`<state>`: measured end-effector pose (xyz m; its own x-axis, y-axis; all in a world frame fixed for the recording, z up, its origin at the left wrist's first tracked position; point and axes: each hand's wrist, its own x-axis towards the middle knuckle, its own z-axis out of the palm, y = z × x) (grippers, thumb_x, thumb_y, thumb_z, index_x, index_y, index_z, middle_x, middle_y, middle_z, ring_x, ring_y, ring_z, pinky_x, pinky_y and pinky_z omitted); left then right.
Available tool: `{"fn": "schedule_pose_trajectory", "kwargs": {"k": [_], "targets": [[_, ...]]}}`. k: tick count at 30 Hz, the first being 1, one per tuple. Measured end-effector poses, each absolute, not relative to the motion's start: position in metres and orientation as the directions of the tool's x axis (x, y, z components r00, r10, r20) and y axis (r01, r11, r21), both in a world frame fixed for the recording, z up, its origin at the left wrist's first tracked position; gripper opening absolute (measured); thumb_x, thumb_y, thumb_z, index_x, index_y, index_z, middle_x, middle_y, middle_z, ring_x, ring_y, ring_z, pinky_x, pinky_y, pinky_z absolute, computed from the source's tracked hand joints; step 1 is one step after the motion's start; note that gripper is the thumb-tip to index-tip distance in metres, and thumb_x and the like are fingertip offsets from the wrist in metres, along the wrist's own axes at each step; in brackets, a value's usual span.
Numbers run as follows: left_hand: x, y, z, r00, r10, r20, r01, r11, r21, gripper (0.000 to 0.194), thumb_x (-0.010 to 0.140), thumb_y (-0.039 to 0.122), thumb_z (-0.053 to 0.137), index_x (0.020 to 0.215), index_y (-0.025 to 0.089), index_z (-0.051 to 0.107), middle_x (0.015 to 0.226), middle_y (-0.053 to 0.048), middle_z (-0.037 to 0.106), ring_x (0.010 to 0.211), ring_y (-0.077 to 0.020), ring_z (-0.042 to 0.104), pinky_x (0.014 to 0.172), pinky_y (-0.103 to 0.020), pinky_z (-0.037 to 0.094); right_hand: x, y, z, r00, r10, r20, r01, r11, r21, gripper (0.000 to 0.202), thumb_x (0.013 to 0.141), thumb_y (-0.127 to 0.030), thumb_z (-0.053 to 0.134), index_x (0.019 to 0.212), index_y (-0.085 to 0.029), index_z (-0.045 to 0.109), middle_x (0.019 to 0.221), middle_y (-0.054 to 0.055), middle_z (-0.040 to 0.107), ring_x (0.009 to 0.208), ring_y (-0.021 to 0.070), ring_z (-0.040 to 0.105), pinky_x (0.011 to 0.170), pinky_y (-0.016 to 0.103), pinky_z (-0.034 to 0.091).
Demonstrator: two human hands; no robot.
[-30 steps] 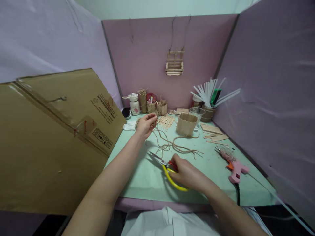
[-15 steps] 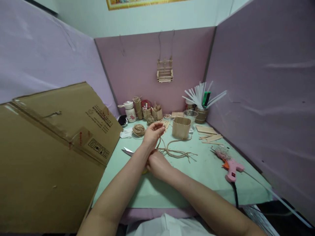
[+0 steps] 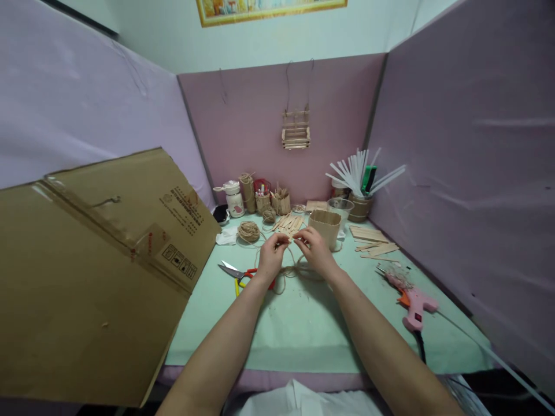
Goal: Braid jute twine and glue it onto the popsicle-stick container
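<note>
While both hands meet over the middle of the green table, the left hand and right hand each pinch a short stretch of jute twine between fingertips; its taut span runs left to right between them, slack looping onto the mat just below. Scissors lie left, nearer the left hand; the stick box stands just behind the right.

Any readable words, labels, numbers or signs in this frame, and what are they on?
None can be quoted as it reads.
Cardboard box: printed lines of dark text and a row of boxed handling symbols, too small and blurred to read.
White bottle: a pink mark, no legible text.
Framed picture on the wall: cut off, nothing legible.
</note>
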<state>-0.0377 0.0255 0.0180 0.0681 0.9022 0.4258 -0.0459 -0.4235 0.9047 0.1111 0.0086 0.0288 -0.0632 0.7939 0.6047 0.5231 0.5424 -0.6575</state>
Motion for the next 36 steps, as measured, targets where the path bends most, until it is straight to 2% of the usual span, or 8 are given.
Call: {"fn": "schedule_pose_trajectory", "kwargs": {"k": [5, 11, 16, 21, 23, 25, 30, 36], "targets": [[-0.040, 0.024, 0.017, 0.107, 0.848, 0.519, 0.103, -0.529, 0.842, 0.011, 0.071, 0.009, 0.060, 0.071, 0.020, 0.063, 0.072, -0.001, 0.060, 0.072, -0.0151, 0.050, 0.073, -0.025, 0.038, 0.108, 0.004, 0.015, -0.121, 0.764, 0.634, 0.616, 0.558, -0.555, 0.017, 0.087, -0.026, 0.048, 0.090, -0.020, 0.064, 0.103, 0.009, 0.055, 0.091, 0.0194, 0.056, 0.083, 0.034, 0.041], [-0.041, 0.024, 0.012, 0.163, 0.808, 0.567, 0.238, -0.590, 0.772, 0.014, 0.074, 0.008, 0.054, 0.074, 0.021, 0.060, 0.075, -0.002, 0.060, 0.075, -0.0167, 0.051, 0.073, -0.027, 0.036, 0.106, 0.001, 0.016, -0.131, 0.768, 0.626, 0.707, 0.515, -0.484, 0.012, 0.082, -0.021, 0.051, 0.086, -0.020, 0.062, 0.092, 0.004, 0.061, 0.086, 0.0173, 0.055, 0.086, 0.034, 0.033], [-0.043, 0.024, 0.011, 0.253, 0.757, 0.603, 0.442, -0.645, 0.624, 0.014, 0.075, 0.008, 0.053, 0.074, 0.021, 0.058, 0.075, -0.003, 0.060, 0.078, -0.0194, 0.051, 0.077, -0.031, 0.034, 0.102, -0.001, 0.016, -0.159, 0.760, 0.630, 0.792, 0.479, -0.378, 0.009, 0.081, -0.020, 0.051, 0.080, -0.020, 0.060, 0.089, 0.004, 0.062, 0.090, 0.0190, 0.053, 0.087, 0.035, 0.028], [-0.041, 0.024, 0.009, 0.280, 0.751, 0.597, 0.470, -0.650, 0.597, 0.014, 0.075, 0.008, 0.052, 0.073, 0.021, 0.056, 0.074, -0.003, 0.059, 0.076, -0.0190, 0.050, 0.074, -0.031, 0.034, 0.101, -0.002, 0.014, -0.157, 0.742, 0.652, 0.839, 0.449, -0.309, 0.006, 0.079, -0.019, 0.052, 0.076, -0.019, 0.057, 0.084, 0.004, 0.061, 0.086, 0.0192, 0.052, 0.085, 0.035, 0.026], [-0.040, 0.024, 0.008, 0.264, 0.768, 0.584, 0.418, -0.636, 0.648, 0.014, 0.074, 0.006, 0.050, 0.074, 0.020, 0.054, 0.074, -0.003, 0.058, 0.075, -0.0175, 0.050, 0.072, -0.029, 0.035, 0.099, -0.001, 0.012, -0.111, 0.741, 0.662, 0.819, 0.445, -0.362, 0.006, 0.077, -0.019, 0.051, 0.074, -0.019, 0.056, 0.082, 0.004, 0.061, 0.085, 0.0189, 0.051, 0.084, 0.035, 0.028], [-0.038, 0.025, 0.008, 0.241, 0.795, 0.556, 0.347, -0.606, 0.716, 0.014, 0.074, 0.006, 0.049, 0.076, 0.019, 0.052, 0.075, -0.001, 0.057, 0.073, -0.0157, 0.051, 0.070, -0.028, 0.036, 0.096, 0.003, 0.009, -0.017, 0.763, 0.646, 0.743, 0.442, -0.503, 0.006, 0.075, -0.020, 0.051, 0.070, -0.019, 0.054, 0.077, 0.002, 0.059, 0.079, 0.0178, 0.050, 0.079, 0.032, 0.031], [-0.035, 0.028, 0.006, 0.173, 0.861, 0.478, 0.234, -0.507, 0.829, 0.012, 0.072, 0.008, 0.054, 0.075, 0.018, 0.049, 0.074, 0.001, 0.056, 0.073, -0.0130, 0.051, 0.070, -0.025, 0.038, 0.089, 0.015, -0.002, 0.165, 0.899, 0.405, 0.281, 0.351, -0.893, 0.008, 0.068, -0.026, 0.050, 0.063, -0.019, 0.050, 0.060, -0.003, 0.048, 0.059, 0.0132, 0.043, 0.059, 0.025, 0.034], [-0.031, 0.032, 0.001, 0.100, 0.928, 0.359, -0.030, -0.358, 0.933, 0.016, 0.068, 0.013, 0.060, 0.074, 0.018, 0.047, 0.071, 0.003, 0.055, 0.069, -0.0108, 0.053, 0.069, -0.024, 0.040, 0.095, 0.013, 0.003, 0.076, 0.976, 0.204, 0.049, 0.200, -0.978, 0.019, 0.068, -0.036, 0.056, 0.070, -0.017, 0.058, 0.063, -0.003, 0.053, 0.059, 0.0119, 0.045, 0.058, 0.024, 0.034]]}}
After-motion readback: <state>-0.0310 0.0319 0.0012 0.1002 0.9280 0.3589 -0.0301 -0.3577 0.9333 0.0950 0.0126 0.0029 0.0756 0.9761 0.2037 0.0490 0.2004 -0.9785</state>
